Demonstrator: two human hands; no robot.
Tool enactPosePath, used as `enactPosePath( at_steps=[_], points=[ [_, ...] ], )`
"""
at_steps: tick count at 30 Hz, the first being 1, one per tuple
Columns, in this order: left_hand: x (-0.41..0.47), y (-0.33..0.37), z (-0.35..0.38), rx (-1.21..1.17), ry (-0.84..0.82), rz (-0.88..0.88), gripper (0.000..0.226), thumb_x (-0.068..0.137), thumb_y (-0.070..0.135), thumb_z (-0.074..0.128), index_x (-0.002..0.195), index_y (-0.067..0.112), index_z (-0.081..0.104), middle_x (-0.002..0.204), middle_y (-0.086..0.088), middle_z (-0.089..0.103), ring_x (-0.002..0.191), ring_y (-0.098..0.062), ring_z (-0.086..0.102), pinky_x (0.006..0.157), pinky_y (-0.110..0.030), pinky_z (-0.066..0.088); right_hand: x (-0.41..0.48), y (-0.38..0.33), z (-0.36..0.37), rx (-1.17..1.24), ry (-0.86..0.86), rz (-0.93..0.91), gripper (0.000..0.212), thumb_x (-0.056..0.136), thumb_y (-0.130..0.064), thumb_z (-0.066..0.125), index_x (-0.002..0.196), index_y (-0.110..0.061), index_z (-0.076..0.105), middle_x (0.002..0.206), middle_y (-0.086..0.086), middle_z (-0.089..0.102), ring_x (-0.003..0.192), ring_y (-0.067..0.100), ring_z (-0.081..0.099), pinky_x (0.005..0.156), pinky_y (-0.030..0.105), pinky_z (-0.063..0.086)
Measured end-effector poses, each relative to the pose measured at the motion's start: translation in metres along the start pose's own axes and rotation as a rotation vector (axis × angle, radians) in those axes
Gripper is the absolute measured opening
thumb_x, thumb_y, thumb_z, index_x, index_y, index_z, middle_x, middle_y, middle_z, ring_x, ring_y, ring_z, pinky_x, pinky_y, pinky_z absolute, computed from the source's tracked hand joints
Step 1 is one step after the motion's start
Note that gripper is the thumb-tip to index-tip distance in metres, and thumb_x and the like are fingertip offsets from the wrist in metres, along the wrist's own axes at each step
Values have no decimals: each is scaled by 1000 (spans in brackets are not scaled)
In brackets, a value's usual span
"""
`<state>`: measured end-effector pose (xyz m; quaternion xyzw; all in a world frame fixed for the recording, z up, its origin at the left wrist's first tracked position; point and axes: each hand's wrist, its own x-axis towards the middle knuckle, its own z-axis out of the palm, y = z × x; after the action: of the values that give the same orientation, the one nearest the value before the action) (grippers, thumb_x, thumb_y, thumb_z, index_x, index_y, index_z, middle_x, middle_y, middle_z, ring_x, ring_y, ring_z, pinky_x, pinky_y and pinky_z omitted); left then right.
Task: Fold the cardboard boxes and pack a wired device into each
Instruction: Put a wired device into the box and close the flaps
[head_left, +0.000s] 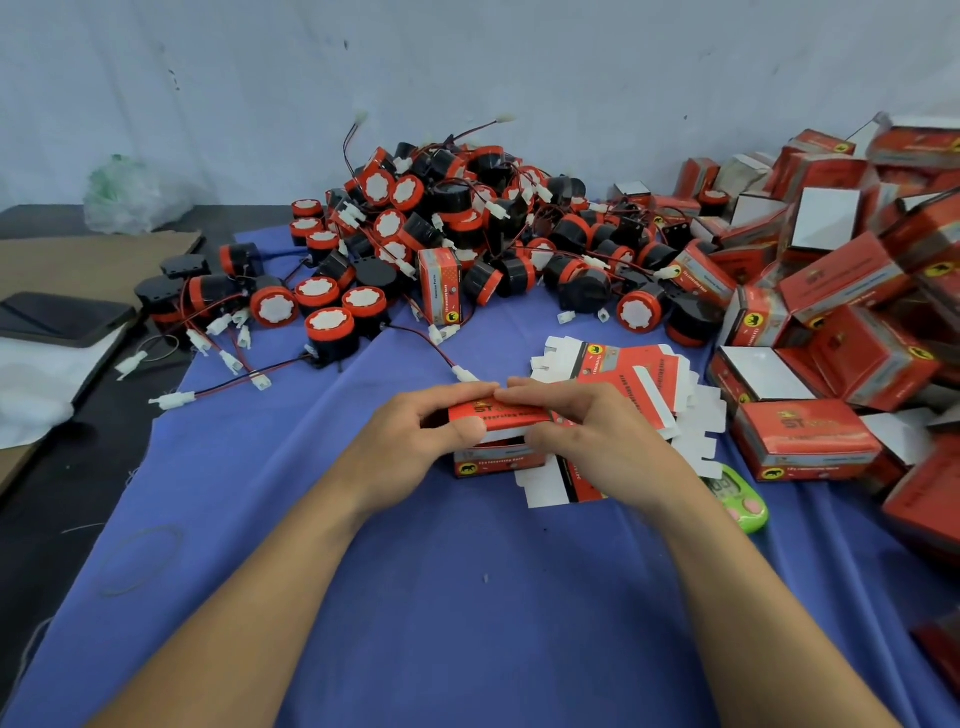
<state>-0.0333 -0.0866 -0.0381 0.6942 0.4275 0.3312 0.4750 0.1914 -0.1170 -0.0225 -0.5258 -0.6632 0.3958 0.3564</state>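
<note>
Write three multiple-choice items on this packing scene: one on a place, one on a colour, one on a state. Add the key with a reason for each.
1. Where does the heap of folded boxes lie?
A. left of the hands
B. right of the hands
C. under the cloth

2. What colour is the cloth?
A. green
B. white
C. blue

3. What is the left hand doing?
A. gripping a red box
B. lying flat on the cloth
C. pulling a wire

Key:
1 B: the heap fills the right side of the view.
2 C: blue shows all around the hands.
3 A: its fingers and thumb curl round the box, and the right hand grips the other end.
</note>
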Motion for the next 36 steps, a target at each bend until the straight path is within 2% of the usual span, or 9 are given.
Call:
enactPosePath(
  at_steps=[6, 11, 14, 16, 20, 25, 30, 34, 36],
  points=[
    [-1, 1, 0, -1, -14, -2, 40, 84, 39, 71, 117, 61, 69, 127, 22, 70, 120, -5, 66, 104, -37, 55, 0, 0, -2, 73, -33, -3, 47, 80, -8, 66, 110, -42, 78, 129, -28, 65, 128, -18, 47, 107, 29, 46],
    [0, 0, 1, -8, -7, -2, 39, 85, 39, 69, 121, 54, 71, 128, 20, 70, 120, -5, 65, 103, -32, 53, 1, 3, -1, 108, -15, -15, 26, 93, -26, 65, 107, -43, 79, 127, -29, 65, 126, -17, 50, 106, 26, 45],
    [0, 1, 1, -57, 6, -25, 31, 98, 34, 61, 126, 42, 71, 127, 20, 72, 119, -2, 66, 102, -24, 51, 3, 6, 3, 111, 38, -1, 34, 96, -14, 65, 103, -43, 80, 127, -24, 67, 124, -15, 53, 109, 31, 47],
    [1, 3, 3, -19, -5, -24, 34, 99, 25, 62, 122, 50, 71, 125, 22, 72, 117, -3, 67, 99, -25, 53, 3, 6, 5, 129, 52, 12, 36, 94, -9, 66, 104, -41, 80, 127, -23, 68, 123, -13, 55, 108, 33, 49],
    [1, 7, 6, 55, -6, -33, 44, 88, 30, 61, 109, 69, 67, 119, 24, 72, 114, -3, 67, 92, -24, 57, 2, 2, 9, 73, 107, 32, 40, 93, -9, 65, 117, -40, 75, 125, -29, 66, 118, -5, 59, 103, 29, 51],
    [-2, 5, 9, 120, 19, -52, 43, 87, 44, 61, 129, 55, 59, 126, 18, 68, 115, -4, 65, 102, -34, 55, -8, -5, 17, -232, 50, -26, 59, 82, -34, 77, 134, -49, 55, 125, -30, 58, 109, -4, 57, 91, 13, 45],
    [0, 7, 15, 140, 51, -37, 55, 83, 40, 69, 137, 43, 59, 128, 13, 67, 114, -9, 65, 101, -39, 56, -7, -4, 28, -406, 137, -112, 70, 79, -16, 76, 141, -36, 52, 135, -19, 56, 117, 1, 52, 88, -3, 28],
    [-2, 10, 21, 21, 145, -24, 48, 84, 57, 59, 131, 50, 61, 128, 14, 68, 115, -6, 65, 105, -38, 52, -9, -12, 21, -357, 188, -96, 63, 71, -19, 83, 128, -36, 63, 117, -18, 66, 104, 3, 60, 83, 4, 38],
    [0, 11, 23, -140, 199, -32, 64, 83, 71, 49, 138, 41, 61, 129, 7, 70, 121, -12, 65, 108, -40, 49, -12, -20, 0, -174, 216, -42, 57, 68, -16, 88, 119, -33, 69, 108, -17, 71, 98, 2, 65, 83, 13, 48]
  ],
)
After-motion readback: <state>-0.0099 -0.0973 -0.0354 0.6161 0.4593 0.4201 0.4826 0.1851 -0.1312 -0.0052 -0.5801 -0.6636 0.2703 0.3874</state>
